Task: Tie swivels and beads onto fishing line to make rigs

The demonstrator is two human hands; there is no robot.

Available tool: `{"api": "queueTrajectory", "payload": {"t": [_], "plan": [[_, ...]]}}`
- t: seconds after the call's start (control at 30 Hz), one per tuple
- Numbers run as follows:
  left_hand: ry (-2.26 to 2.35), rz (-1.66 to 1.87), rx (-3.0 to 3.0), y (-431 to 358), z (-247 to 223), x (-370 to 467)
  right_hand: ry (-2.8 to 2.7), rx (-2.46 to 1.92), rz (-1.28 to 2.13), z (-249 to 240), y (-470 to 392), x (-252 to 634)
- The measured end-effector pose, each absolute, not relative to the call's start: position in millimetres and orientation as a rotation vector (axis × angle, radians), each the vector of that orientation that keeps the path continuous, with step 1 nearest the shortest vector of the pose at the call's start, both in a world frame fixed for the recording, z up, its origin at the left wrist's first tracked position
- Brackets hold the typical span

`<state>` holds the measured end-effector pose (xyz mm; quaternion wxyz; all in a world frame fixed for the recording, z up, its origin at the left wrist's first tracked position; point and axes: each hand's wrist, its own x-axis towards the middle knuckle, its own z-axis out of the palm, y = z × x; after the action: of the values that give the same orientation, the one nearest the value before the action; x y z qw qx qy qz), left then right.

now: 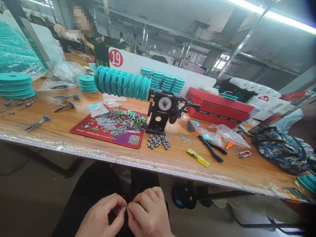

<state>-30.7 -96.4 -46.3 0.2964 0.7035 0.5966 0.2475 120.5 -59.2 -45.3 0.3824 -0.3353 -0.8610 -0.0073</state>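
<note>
Over the lap, below the table's front edge, my left hand [105, 214] and my right hand [149, 210] meet, with thumbs and fingertips pinched together. Between them is something tiny and thin, too small to make out. Above them on the wooden table [81, 144] stands a black winding device [159, 115] with a dial and crank, carrying a row of teal spools [123, 83]. A red mat [84, 126] beside it bears colourful beads [133, 118] and small metal parts. Grey cylindrical pieces [158, 141] lie at the device's foot.
Yellow cutter [197, 157], dark pliers [211, 148], small snips [243, 154] and a floral bag [283, 149] lie to the right. A red box [217, 107] stands behind. Teal discs [15, 86] are stacked at left. Another person [85, 41] sits across the table.
</note>
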Motion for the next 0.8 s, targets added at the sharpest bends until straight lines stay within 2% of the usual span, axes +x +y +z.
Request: {"api": "queueTrajectory", "payload": {"t": [0.27,0.8], "plan": [[1.649,0.696,2.145,-95.8,-54.4,-30.2,-2.173,-0.844,-0.084,-51.5,-58.3,114.3],[1.549,0.809,1.971,-97.6,-52.2,-29.0,-2.076,-0.890,0.333,-52.0,-61.2,116.8]]}}
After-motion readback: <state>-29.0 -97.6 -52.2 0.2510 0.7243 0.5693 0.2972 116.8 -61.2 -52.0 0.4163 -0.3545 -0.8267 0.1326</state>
